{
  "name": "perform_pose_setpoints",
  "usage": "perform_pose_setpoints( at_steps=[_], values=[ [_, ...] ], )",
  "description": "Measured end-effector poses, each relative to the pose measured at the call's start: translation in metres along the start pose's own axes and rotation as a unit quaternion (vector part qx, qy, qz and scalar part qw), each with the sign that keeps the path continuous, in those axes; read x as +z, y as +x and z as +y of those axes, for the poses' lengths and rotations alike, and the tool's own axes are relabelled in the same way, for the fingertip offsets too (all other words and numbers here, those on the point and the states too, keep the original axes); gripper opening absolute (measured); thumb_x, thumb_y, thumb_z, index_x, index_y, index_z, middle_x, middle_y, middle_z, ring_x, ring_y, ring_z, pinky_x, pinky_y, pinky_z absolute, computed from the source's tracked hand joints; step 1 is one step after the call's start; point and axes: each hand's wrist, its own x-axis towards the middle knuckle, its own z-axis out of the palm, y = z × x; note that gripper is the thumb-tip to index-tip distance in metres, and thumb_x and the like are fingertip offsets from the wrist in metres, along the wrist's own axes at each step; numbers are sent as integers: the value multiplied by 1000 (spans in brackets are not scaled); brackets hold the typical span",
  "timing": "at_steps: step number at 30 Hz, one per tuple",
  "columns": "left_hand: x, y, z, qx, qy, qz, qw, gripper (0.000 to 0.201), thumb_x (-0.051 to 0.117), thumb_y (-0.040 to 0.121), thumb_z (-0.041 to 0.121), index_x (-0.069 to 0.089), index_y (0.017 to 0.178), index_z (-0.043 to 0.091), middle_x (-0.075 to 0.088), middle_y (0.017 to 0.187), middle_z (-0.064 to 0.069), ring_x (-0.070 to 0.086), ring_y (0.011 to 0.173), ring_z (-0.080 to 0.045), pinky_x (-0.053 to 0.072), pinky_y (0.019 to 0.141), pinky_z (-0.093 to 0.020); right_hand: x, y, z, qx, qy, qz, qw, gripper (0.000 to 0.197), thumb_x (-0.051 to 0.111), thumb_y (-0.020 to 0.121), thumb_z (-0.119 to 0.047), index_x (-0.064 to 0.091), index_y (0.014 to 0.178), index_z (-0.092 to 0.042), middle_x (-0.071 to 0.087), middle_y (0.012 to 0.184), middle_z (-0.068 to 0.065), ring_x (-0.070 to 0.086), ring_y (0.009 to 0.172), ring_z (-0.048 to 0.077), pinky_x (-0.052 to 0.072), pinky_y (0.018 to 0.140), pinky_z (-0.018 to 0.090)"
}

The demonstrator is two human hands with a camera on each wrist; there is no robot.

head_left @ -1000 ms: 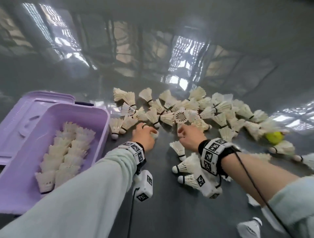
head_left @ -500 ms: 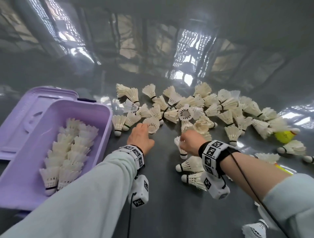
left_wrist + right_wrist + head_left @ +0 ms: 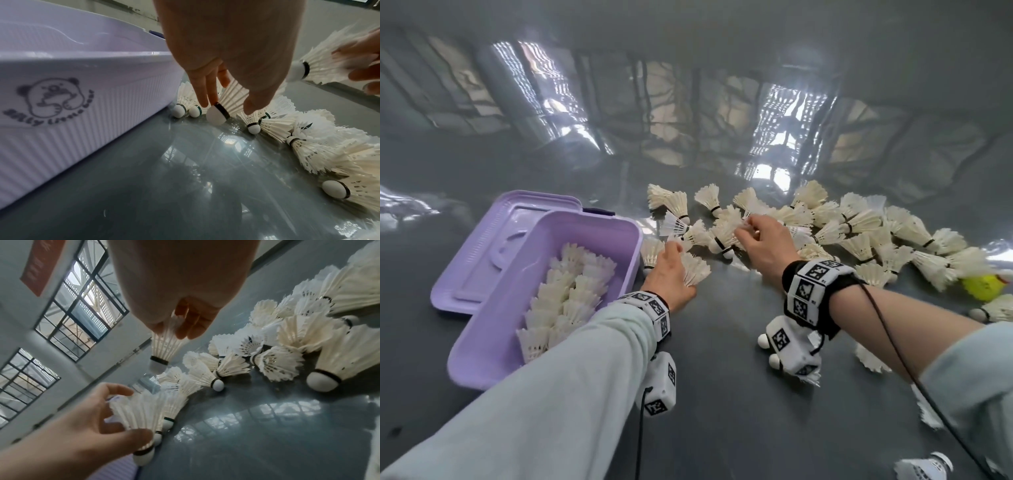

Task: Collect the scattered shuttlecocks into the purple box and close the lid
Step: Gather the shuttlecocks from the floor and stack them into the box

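The purple box (image 3: 616,240) stands open at the lower left of the frame, shuttlecocks inside. Just right of it the left hand (image 3: 671,274) grasps one shuttlecock (image 3: 221,112) with its fingers (image 3: 202,91). The right hand (image 3: 767,246) pinches another shuttlecock (image 3: 162,350) above the scattered pile (image 3: 859,233) on the grey surface.

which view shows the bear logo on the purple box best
The left wrist view: the bear logo fills the purple box near wall. The head view shows only the box's inside and rim; the right wrist view doesn't show it.
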Motion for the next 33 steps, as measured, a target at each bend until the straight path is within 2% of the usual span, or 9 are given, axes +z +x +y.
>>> perform_pose_setpoints(
  at_steps=[9, 12, 15, 18, 21, 23, 25, 28, 33],
  values=[
    [-7, -5, 12, 67, -1, -37, 997, 80, 70, 77, 23, 24, 141, 13, 46, 135, -10, 50, 120, -29, 40, 99, -35, 10, -27, -11, -36, 6, -106, 994, 18, 60, 89, -23, 62, 74, -13, 62, 77, 3, 53, 70, 14, 42, 66, 26],
    [-6, -7, 24, 91, -10, -35, 995, 84, 70, 81, 25, 18, 146, 15, 58, 118, -11, 57, 110, -30, 40, 88, -30, 6, -33, -7, -34, 22, -119, 992, 26, 57, 92, -23, 56, 67, -28, 55, 66, -6, 48, 63, 9, 35, 58, 18],
    [-4, -8, 32, 117, 3, -42, 992, 94, 70, 81, 26, 7, 151, 23, 56, 92, -6, 59, 90, -28, 39, 77, -28, -2, -37, -1, -33, 18, -117, 992, 18, 59, 91, -24, 63, 74, -23, 55, 65, -9, 48, 62, 5, 36, 59, 18],
    [3, -7, 38, 161, 36, -85, 983, 92, 68, 82, 24, 6, 149, 35, 55, 92, -5, 59, 87, -27, 45, 80, -34, -11, -43, 2, -28, 6, -137, 990, 13, 60, 90, -26, 69, 87, -17, 63, 76, -6, 55, 71, 8, 42, 69, 24],
    [8, -2, 42, 137, 61, -105, 983, 74, 65, 80, 23, 21, 139, 28, 59, 104, -12, 59, 96, -31, 47, 86, -39, -24, -41, 11, 65, 73, -85, 992, 21, 59, 91, -32, 65, 104, -16, 64, 90, -6, 60, 82, 10, 49, 76, 27],
    [10, -2, 44, 108, 62, -105, 987, 68, 63, 80, 21, 24, 135, 23, 57, 106, -13, 59, 96, -32, 47, 86, -39, -38, -37, 26, 144, 19, -37, 989, 17, 55, 91, -30, 62, 92, -15, 62, 84, -3, 60, 83, 18, 50, 73, 30],
    [13, -2, 44, 84, 59, -110, 989, 64, 62, 80, 21, 24, 131, 19, 55, 108, -12, 58, 97, -34, 47, 87, -40, -52, -40, 39, 199, -151, -96, 964, 19, 53, 90, -23, 55, 73, -13, 55, 72, 1, 59, 83, 25, 43, 59, 27],
    [18, -2, 43, 66, 64, -132, 987, 56, 58, 83, 15, 23, 127, 14, 50, 109, -14, 58, 95, -36, 45, 81, -39, -59, -55, 60, 262, -296, -238, 887, 18, 53, 89, -21, 58, 98, -6, 57, 93, 6, 59, 95, 29, 45, 68, 27],
    [23, -3, 36, 51, 90, -163, 981, 48, 54, 86, 10, 24, 123, 11, 51, 116, -19, 58, 97, -38, 46, 87, -45, -42, -74, 88, 327, -241, -273, 872, 22, 60, 86, -28, 54, 76, -10, 55, 76, 4, 55, 72, 20, 42, 59, 27]
  ],
)
